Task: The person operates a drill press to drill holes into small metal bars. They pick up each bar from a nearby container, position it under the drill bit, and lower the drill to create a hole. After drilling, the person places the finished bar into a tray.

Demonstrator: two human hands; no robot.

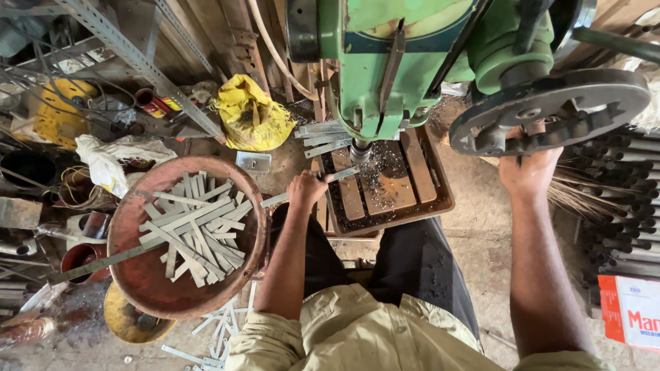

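Observation:
My left hand [305,188] grips a flat metal strip [342,174] and holds one end of it under the drill chuck [359,151] of a green drill press [385,62]. The strip lies across the press table [440,200], which carries wooden slats and metal shavings. My right hand [528,168] grasps the dark feed wheel [550,110] on the machine's right side. A round rust-red pan [137,275] to my left holds several similar metal strips [192,230].
A yellow bag [253,117] sits behind the pan. Cut strips [323,134] are stacked left of the chuck, and more lie on the floor [213,330]. Metal tubes [619,199] are piled at right, with a red and white box [631,309]. Clutter and cans fill the left.

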